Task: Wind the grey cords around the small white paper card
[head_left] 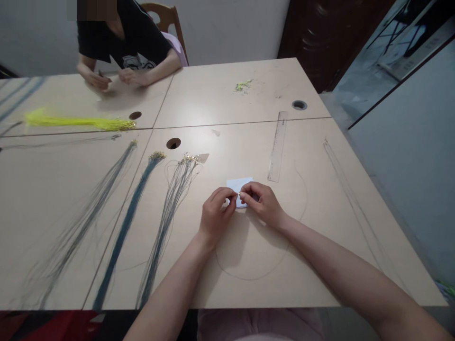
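Note:
Near the table's middle, my left hand (218,208) and my right hand (262,201) meet almost fingertip to fingertip, both closed in a pinch. A tiny gold-coloured piece (239,193) shows at my right fingertips; its kind is too small to tell. What my left fingertips hold is hidden. Beneath both hands lies a small white card (234,183). A thin grey cord (249,280) curves in a wide loop on the table around and under my forearms; where its ends lie I cannot make out.
Left lie bundles of cords with gold-coloured ends: a grey one (167,213), a blue one (132,208), another grey one (97,206) and a yellow one (78,121). A clear ruler (277,147) and two thin cords (350,192) lie rightward. Across sits a person (124,42), hands on the table.

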The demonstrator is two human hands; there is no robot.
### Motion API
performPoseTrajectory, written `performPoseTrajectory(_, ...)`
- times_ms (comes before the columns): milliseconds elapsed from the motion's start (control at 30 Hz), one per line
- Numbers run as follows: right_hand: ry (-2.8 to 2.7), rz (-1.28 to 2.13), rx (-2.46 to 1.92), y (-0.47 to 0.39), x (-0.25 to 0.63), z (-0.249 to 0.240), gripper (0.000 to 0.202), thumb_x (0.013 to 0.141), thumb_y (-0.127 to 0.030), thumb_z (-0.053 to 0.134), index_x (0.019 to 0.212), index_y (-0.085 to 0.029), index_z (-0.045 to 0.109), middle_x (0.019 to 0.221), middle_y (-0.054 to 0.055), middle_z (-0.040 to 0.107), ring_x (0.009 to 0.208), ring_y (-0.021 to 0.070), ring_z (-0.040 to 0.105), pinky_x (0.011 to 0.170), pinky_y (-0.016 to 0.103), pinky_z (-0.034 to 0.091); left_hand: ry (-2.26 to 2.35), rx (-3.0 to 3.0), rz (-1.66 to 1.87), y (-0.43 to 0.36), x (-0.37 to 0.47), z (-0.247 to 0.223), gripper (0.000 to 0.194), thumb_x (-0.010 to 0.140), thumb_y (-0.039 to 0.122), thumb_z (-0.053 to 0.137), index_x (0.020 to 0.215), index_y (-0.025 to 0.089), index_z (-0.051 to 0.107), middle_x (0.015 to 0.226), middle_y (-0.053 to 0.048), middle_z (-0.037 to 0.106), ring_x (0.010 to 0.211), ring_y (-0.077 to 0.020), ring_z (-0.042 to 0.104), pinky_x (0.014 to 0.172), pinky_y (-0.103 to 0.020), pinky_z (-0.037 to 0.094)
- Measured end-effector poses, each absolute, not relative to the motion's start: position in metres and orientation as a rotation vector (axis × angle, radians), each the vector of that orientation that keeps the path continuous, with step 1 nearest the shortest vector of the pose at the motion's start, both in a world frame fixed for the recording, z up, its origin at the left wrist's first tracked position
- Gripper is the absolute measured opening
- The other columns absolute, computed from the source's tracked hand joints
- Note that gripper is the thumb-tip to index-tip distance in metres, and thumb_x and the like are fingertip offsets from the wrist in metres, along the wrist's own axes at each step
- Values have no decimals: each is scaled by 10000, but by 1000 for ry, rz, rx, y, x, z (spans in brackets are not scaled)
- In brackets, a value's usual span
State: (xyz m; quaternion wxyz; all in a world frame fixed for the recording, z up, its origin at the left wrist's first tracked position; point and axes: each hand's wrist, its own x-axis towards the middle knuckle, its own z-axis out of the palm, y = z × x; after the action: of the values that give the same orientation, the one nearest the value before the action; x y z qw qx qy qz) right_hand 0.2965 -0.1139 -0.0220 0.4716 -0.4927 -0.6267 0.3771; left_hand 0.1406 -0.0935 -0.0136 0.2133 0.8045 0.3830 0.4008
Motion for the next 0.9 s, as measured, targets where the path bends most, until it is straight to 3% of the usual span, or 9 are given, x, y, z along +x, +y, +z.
performPoseTrajectory(900, -1522, 964, -1201, -113, 297, -24, 87, 817, -223, 510, 766, -167, 556, 661, 5, 591, 607, 108, 528, 577, 233, 400, 1031, 2285, 1163, -94, 141, -15, 99, 784, 77, 503, 805, 171, 526, 745, -10, 592, 711, -89, 539, 657, -206, 447)
